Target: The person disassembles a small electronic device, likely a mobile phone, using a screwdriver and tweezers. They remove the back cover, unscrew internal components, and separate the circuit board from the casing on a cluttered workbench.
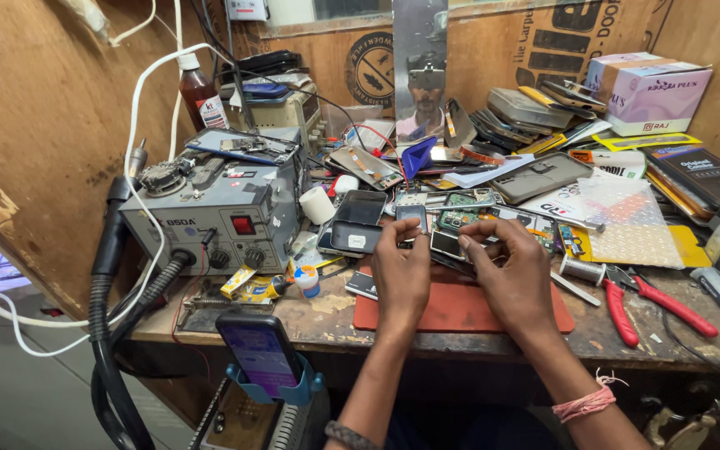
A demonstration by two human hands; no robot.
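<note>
**Both hands on a small phone part over the red mat**

I have a small dark phone part [442,244] pinched between my two hands, held just above the far edge of the red mat [460,310] in the middle of the desk [327,321]. My left hand [402,271] has its grip closed on the part's left end, fingertips curled in tight. My right hand [512,271] closes on the right end, thumb and fingers pressed together over it; whether there is a fine tool in that grip too I cannot tell.

Just beyond my fingers lie opened phones and green circuit boards [458,218], and a dark phone shell [358,223] sits just left of my left hand. To my right, a small metal spool [581,268] stands near the mat, and red-handled pliers [652,304] lie beside it on the bare wood. A small white bottle with a blue cap [307,281] stands left of the mat.

Further left is the grey rework station [210,212], its black hose [114,333] dropping off the desk's edge. A lit phone [260,350] sits in a blue holder below the front edge. A pink and white box [647,92] rests at the back right, above a heap of phone parts.
</note>
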